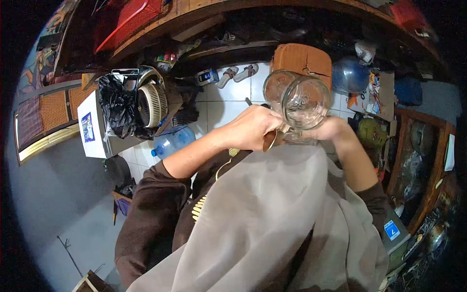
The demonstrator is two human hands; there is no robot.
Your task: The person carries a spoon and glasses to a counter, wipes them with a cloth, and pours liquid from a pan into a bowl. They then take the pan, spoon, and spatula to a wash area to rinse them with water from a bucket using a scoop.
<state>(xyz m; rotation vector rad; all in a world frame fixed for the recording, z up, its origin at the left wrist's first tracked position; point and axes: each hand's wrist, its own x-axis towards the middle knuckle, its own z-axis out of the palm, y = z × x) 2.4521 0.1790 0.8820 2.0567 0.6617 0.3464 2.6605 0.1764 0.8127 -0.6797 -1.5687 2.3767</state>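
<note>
Clear glass jars [305,103] are bunched in front of my chest, with at least two round shapes overlapping. Whether they are jars or mugs is hard to tell. My right hand [325,129] is closed around the lower part of the glass, its fingers partly hidden behind it. Just left of the glass, my left hand [255,129] is closed, fingers curled inward. A thin pale edge shows below its fingertips, too small to name. Below both hands hangs the grey-beige cloth [262,190] that covers my front.
Beyond the glass stands an orange-brown box [296,56]. A fan [152,104] and black plastic bag [116,104] are at left, near a blue water jug [173,140]. Sandals [236,74] lie on the tiles. Another blue jug [351,75] is at right. A wooden edge [214,7] crosses the top.
</note>
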